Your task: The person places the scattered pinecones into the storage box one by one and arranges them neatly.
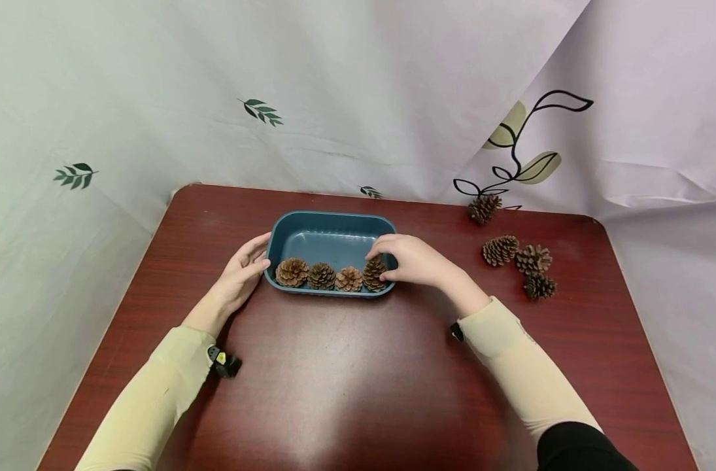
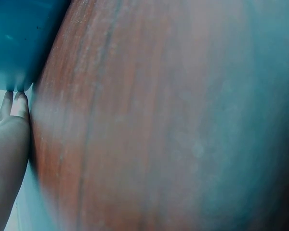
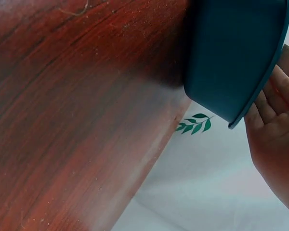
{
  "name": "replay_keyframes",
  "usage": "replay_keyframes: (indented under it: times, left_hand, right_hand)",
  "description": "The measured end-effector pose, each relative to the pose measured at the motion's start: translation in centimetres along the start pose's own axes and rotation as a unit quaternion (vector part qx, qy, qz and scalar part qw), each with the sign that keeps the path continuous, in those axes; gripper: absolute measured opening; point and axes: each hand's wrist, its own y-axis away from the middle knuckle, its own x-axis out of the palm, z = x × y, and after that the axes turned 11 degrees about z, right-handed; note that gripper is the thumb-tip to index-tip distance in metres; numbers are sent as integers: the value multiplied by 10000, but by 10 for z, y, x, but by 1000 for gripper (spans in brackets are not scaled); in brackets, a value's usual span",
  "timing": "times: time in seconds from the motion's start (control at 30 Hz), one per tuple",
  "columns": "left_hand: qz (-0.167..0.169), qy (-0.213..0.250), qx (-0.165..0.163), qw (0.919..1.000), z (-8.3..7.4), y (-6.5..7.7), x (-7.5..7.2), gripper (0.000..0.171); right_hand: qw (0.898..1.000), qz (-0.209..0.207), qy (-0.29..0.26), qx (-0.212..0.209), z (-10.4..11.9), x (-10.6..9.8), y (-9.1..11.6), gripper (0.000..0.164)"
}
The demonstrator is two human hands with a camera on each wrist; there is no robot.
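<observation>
A blue-green rectangular box point(image 1: 331, 244) stands on the table with a row of brown pine cones along its near wall. At its left end, the fingertips of my left hand point(image 1: 240, 276) touch the outer wall, the thumb close to the rim; the left wrist view shows the fingers point(image 2: 20, 103) fairly straight against the box. My right hand point(image 1: 418, 261) reaches over the right rim and pinches the rightmost pine cone point(image 1: 373, 275) between thumb and fingers. Left of that one sit a light pine cone point(image 1: 348, 279), a darker pine cone point(image 1: 321, 277) and a wide pine cone point(image 1: 291, 272).
On the right of the table lie more pine cones: one point(image 1: 484, 209) by the back edge, then a cluster of an oval pine cone point(image 1: 500, 250), a round pine cone point(image 1: 533, 260) and a dark pine cone point(image 1: 539, 286). A pale leaf-printed cloth point(image 1: 346, 98) hangs behind the table point(image 1: 310, 386).
</observation>
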Motion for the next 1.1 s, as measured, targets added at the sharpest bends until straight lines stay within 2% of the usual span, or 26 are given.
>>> replay_keyframes:
  times: [0.43,0.83,1.1]
  left_hand:
    - [0,-52,-70,10000,1,1,-1,51]
    - [-10,-53,-81,10000,1,0,-1,52]
    - [-15,-56,-90,9999,2,0,-2,53]
  right_hand:
    - [9999,-30,-90,-122,6,4,-3,34]
    - [9987,-347,-341,-155,3,5,4,36]
    - [9947,-646,-789,-81,1,5,14,34]
